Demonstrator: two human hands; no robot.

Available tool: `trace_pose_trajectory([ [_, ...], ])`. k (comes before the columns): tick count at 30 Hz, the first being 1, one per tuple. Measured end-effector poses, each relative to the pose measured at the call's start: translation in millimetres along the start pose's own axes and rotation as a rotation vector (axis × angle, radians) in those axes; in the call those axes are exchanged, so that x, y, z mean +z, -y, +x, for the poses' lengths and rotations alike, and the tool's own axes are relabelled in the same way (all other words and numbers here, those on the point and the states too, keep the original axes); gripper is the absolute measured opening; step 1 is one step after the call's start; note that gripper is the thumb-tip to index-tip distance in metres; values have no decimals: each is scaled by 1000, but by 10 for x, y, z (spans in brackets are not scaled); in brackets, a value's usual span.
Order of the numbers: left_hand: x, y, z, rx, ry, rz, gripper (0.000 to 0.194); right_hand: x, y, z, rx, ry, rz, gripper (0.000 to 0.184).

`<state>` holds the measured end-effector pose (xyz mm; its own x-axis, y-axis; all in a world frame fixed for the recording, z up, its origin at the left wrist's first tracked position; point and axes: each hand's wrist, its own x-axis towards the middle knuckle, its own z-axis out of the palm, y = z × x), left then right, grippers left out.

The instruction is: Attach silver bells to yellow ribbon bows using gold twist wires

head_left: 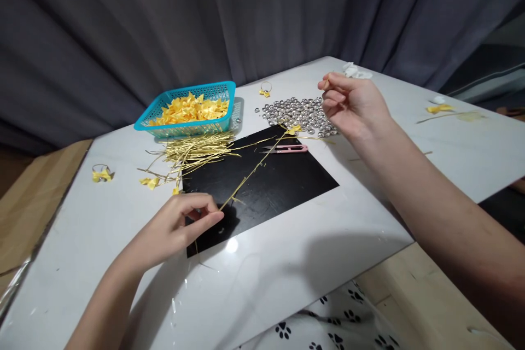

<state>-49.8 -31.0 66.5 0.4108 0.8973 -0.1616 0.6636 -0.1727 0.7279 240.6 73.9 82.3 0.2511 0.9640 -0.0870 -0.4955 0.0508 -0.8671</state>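
Note:
My left hand (186,224) pinches a thin gold cord (250,175) between thumb and forefinger, low over the black mat (262,205). From there the cord slants up and away to a small yellow ribbon bow (293,129) near the mat's far corner. Short loose strands stick out along it. My right hand (356,104) is raised above the table's right side, fingertips pressed together; whatever is between them is too small to make out. Pink-handled thread snips (291,149) lie on the mat. A pile of silvery beads (293,112) spreads beyond, partly behind my right hand.
A blue plastic basket (141,120) holds many yellow bows. Beside it lies a bundle of cut gold cords (197,149). Rings with bows (101,174) rest on the white table (266,279) at left and back. White scraps (355,71) and another yellow piece (438,109) lie at right.

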Motion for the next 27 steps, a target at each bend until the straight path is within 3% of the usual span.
trace_pose_trajectory([
  [3,-9,16,4,-4,16,-8,23,37,-135,-40,16,85,-14,27],
  [7,41,77,56,39,-32,-113,24,74,-333,-113,205,231,-74,22],
  [13,238,150,134,-96,-140,-640,24,61,-411,-141,268,248,-91,21],
  [17,321,49,120,-234,-81,-938,28,106,-465,-215,205,329,-169,17],
  [22,324,-77,74,-308,-45,-1166,27,218,-688,-546,112,639,-532,15],
  [25,328,-83,58,-349,-26,-1224,26,210,-830,-751,-138,805,-773,8],
  [27,335,-76,49,-354,-8,-1251,27,174,-891,-834,-340,891,-852,14],
])
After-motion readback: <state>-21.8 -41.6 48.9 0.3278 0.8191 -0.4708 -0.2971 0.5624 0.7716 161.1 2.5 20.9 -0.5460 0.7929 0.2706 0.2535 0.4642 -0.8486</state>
